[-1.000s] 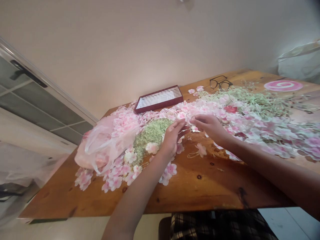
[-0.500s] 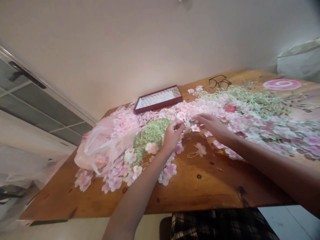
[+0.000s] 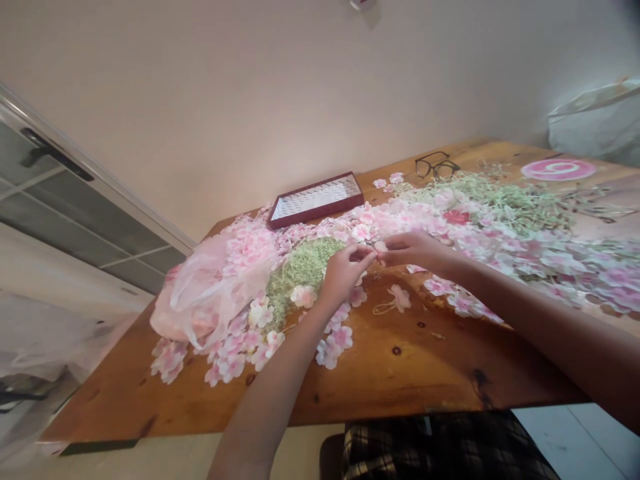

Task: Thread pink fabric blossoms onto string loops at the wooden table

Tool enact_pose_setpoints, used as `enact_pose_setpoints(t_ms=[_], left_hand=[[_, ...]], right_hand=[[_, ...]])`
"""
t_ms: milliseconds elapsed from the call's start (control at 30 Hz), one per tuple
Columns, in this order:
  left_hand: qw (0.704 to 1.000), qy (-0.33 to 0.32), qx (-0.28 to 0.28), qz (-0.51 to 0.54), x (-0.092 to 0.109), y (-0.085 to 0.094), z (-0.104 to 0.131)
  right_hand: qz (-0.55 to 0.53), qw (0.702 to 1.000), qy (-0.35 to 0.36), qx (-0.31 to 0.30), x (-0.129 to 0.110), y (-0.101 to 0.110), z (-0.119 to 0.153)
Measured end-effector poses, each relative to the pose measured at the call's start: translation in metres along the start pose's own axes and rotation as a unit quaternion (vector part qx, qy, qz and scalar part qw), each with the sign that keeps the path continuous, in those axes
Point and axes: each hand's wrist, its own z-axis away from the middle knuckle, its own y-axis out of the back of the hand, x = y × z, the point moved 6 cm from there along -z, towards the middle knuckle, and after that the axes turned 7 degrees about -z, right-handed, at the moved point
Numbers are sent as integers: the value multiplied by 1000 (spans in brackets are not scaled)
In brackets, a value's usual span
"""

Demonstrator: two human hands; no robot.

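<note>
My left hand (image 3: 346,270) is closed in a pinch above the middle of the table, its fingertips meeting those of my right hand. What it pinches is too small to make out. My right hand (image 3: 417,253) is closed too, with a small pale pink artificial flower (image 3: 381,247) at its fingertips. Under and beside my left hand lies a mound of pale green artificial stems (image 3: 305,267). Behind both hands spreads a heap of pink and white artificial blossoms (image 3: 367,217). One loose flower with a thin looped stem (image 3: 400,298) rests on the wood just in front of them.
A dark red shallow box (image 3: 315,203) with a patterned lining stands by the wall. Eyeglasses (image 3: 437,167), more green stems (image 3: 520,203) and a round pink disc (image 3: 559,169) lie at the right. A translucent bag (image 3: 200,287) covers blossoms at the left of the wooden table (image 3: 370,380).
My right hand has moved left and my fingertips now meet. A pale pink flower now shows between them. The heaps and the box have stayed in place.
</note>
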Motion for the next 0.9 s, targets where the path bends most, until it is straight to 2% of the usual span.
enact_pose_setpoints(t_ms=[200, 267, 333, 433, 500, 533, 600, 767, 833, 900], left_hand=[[999, 17, 2, 33, -2, 2, -1], [999, 11, -35, 19, 3, 3, 0], [990, -10, -140, 2, 10, -1, 4], [938, -51, -343, -7, 17, -17, 19], [916, -64, -396, -15, 18, -23, 25], [917, -65, -393, -19, 18, -24, 25], [935, -61, -348, -16, 18, -22, 21], [984, -10, -179, 17, 14, -2, 7], [993, 24, -114, 30, 8, 7, 3], [995, 45, -74, 49, 3, 11, 1]], right_hand=[[-172, 984, -42, 10, 21, 1, -7], [-193, 980, -42, 29, 23, 5, -7], [-206, 976, -39, 61, 23, 11, -6], [-205, 972, -45, 102, 23, 17, -4], [-200, 972, -51, 109, 24, 18, -4], [-198, 973, -51, 110, 23, 17, -4], [-182, 976, -49, 109, 21, 17, -3], [-61, 992, 28, 110, -7, 22, 2], [-24, 991, 59, 117, -16, 23, 5], [-2, 989, 73, 125, -20, 22, 6]])
